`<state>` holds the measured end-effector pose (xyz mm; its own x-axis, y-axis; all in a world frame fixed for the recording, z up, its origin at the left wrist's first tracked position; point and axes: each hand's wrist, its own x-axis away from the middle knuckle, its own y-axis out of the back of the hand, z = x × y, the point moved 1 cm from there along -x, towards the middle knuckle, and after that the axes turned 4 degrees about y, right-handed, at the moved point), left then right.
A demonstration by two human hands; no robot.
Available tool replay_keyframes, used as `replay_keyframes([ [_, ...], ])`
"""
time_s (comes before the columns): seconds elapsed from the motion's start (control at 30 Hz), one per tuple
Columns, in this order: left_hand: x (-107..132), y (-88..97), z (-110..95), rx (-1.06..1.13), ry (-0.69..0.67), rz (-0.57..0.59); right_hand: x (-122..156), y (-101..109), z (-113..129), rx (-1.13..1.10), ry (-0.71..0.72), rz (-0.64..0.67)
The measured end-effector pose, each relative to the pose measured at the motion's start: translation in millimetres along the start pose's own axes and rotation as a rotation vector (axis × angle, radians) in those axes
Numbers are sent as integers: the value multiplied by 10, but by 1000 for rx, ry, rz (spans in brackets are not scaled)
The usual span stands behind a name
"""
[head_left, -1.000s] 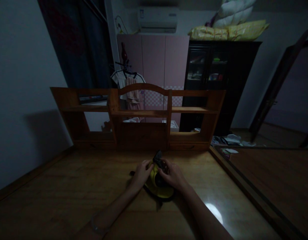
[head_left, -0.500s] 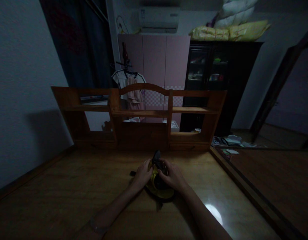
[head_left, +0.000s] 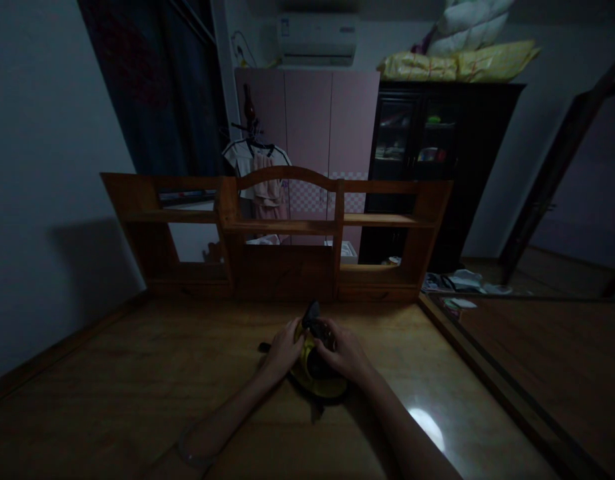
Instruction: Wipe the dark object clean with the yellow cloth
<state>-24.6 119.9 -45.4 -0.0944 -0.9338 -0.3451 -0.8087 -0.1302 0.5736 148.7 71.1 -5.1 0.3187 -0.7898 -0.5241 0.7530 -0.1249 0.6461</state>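
Place: bedroom in a home, dimly lit.
Storage: pink wardrobe; dark glass-door cabinet, bagged bedding stacked on top.
Clothing: garments on a hanger in front of the wardrobe.
Furniture: wooden desk with shelf hutch.
Fittings: wall air conditioner; dark curtain.

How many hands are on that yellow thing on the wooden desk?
2. The left hand clasps the yellow thing on its left side; the right hand clasps its right side. None seem hidden.
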Motion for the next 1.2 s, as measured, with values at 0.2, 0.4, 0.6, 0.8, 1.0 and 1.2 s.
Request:
replay_keyframes([
  [0.2, 14, 17, -61, 1, -28, -9, 2, -31, -57, 0, -21, -5],
  [0.4, 52, 87, -114, 132, -11, 5, 11, -13, -55, 14, -22, -13],
  [0.6, 34, 83, -90, 141, 19, -2, 4, -18, -47, -6, -2, -26],
  [0.8, 33, 93, -127, 130, -16, -8, 2, -30, -70, 18, -18, -11],
  [1.0, 32, 80, -103, 97, -12, -6, 2, -15, -59, 25, -15, -14],
  [1.2, 6, 48, -56, 29, -8, -42, 3, -13, -59, 9, -8, -8],
])
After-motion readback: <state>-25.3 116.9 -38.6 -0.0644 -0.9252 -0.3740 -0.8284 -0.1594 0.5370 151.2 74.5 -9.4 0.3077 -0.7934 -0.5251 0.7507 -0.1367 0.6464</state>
